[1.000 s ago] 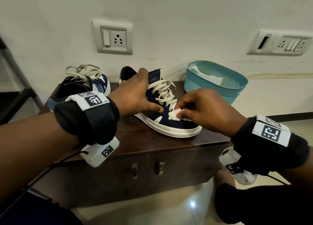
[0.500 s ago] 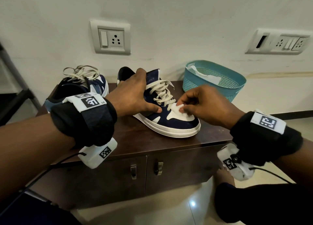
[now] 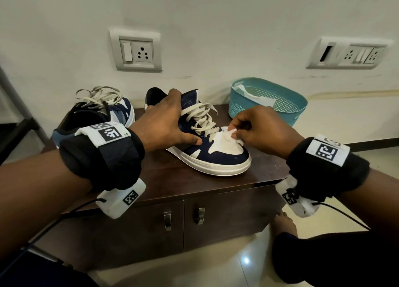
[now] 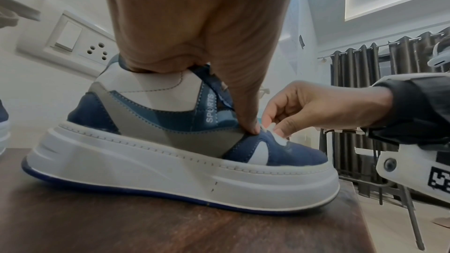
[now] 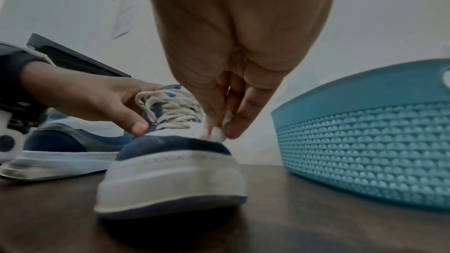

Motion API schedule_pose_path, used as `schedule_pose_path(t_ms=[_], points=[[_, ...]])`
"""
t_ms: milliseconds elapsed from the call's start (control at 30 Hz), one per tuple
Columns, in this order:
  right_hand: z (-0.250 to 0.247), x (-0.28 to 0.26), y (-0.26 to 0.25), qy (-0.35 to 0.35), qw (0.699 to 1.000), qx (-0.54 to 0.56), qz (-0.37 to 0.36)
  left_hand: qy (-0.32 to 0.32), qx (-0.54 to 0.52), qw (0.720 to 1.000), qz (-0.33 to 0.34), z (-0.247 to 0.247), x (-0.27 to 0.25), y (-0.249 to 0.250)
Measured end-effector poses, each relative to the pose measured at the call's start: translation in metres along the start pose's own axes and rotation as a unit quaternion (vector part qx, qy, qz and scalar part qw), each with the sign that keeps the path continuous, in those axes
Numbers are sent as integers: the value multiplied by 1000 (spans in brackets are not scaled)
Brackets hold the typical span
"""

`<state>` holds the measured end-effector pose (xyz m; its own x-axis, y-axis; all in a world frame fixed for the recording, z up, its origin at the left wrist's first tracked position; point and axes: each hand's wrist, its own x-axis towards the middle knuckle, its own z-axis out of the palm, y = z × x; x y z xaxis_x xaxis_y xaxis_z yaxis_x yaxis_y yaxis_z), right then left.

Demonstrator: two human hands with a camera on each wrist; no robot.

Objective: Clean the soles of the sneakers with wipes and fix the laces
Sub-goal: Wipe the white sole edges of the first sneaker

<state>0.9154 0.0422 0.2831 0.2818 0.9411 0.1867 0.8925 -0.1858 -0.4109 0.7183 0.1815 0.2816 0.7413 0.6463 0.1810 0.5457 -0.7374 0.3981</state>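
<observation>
Cabinet [image 3: 177, 178] of dark wood carries two blue-and-white sneakers and a teal basket [image 3: 280, 111] of wipes near the wall. The left hand [image 3: 159, 127] clamps the collar of the nearer sneaker [image 3: 218, 157], thumb pressed to its side, while the right hand [image 3: 259, 129] pinches a crumpled wipe [image 3: 230, 134] against the white toe panel below the laces [image 3: 203, 120]. The sole [image 4: 170, 176] looks unwiped; rubbing may snag the loose laces or tip the sneaker if the left hand's hold slackens.
</observation>
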Motion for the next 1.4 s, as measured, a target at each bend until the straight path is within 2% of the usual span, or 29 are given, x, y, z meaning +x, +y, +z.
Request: schedule_pose_path(t_ms=[167,333,533,700,767,833,900,1100,1267,1400], points=[[1,-16,-17,-70,993,40,-83,-3,4,1000,3,1,0,-2],[-10,-2,7,-43,999,-5,-12,-2,0,1000,2,1,2,-1],[-14,-16,-8,-119,991,37,-42,-3,5,1000,1,1,1,-2],[-18,-5,9,-66,997,-49,-16,-3,0,1000,1,0,1,0],[-17,-9,5,-76,997,-22,-13,-4,4,1000,1,0,1,0],[-17,-16,-5,-127,990,64,-19,-4,4,1000,1,0,1,-1],[-17,-20,-14,-162,982,97,-29,-4,5,1000,3,1,1,-1],[-25,-7,-2,-98,993,-59,-5,-1,7,1000,0,1,0,0],[-28,-16,-6,-173,984,36,0,-4,7,1000,1,0,0,-1],[-27,-9,5,-110,993,-40,16,-5,8,1000,-2,0,1,1]])
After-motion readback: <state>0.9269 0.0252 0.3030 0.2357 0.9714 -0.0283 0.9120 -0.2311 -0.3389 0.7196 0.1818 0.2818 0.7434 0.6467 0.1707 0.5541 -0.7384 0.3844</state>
